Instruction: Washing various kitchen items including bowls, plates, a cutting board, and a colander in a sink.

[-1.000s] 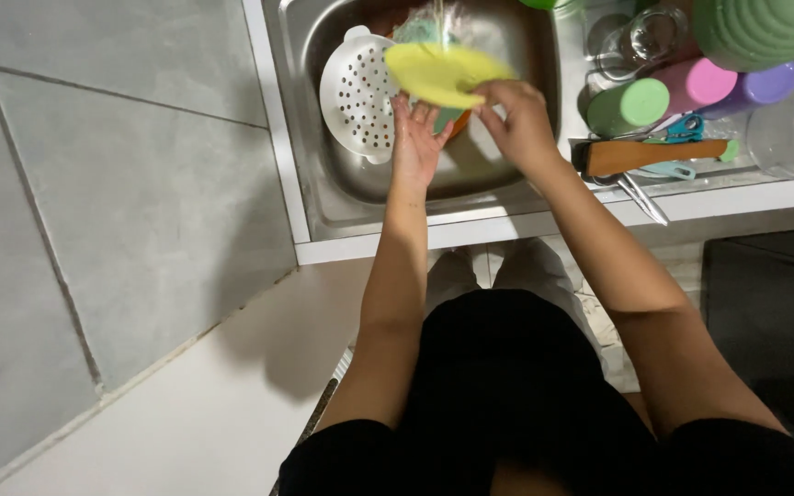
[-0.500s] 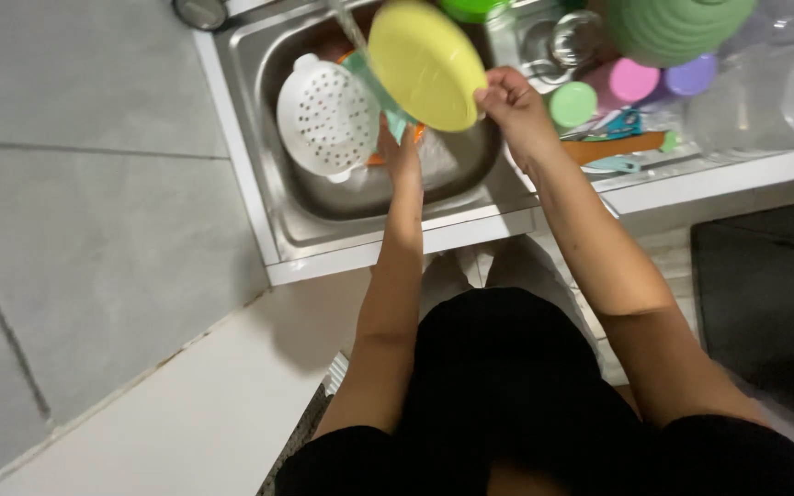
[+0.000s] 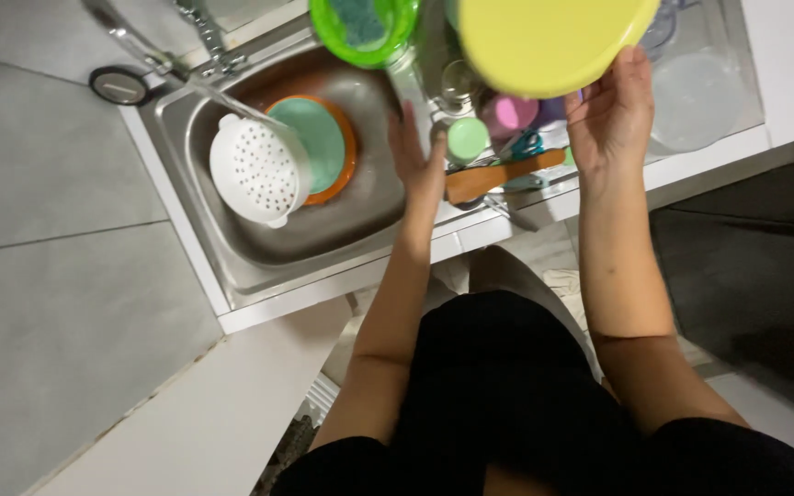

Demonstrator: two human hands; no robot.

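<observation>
My right hand [image 3: 613, 115] grips a yellow plate [image 3: 549, 41] by its lower edge, holding it above the drying area to the right of the sink. My left hand [image 3: 417, 163] is open with fingers spread, hovering over the sink's right rim and holding nothing. It is close to a small green cup [image 3: 467, 140] and a wooden-handled utensil [image 3: 503, 176]. In the steel sink [image 3: 259, 266] lies a white colander [image 3: 257, 170] under running water, next to a teal plate on an orange plate [image 3: 323, 138].
A bright green bowl [image 3: 365, 28] sits at the top behind the sink. Pink and purple cups [image 3: 516, 112] and clear glassware [image 3: 696, 87] crowd the drying area. The tap [image 3: 153, 55] stands at the upper left. Grey floor tiles lie to the left.
My right hand carried the yellow plate from over the sink to the right, above the drying area. My left hand let go of it and drew back to the sink's right rim.
</observation>
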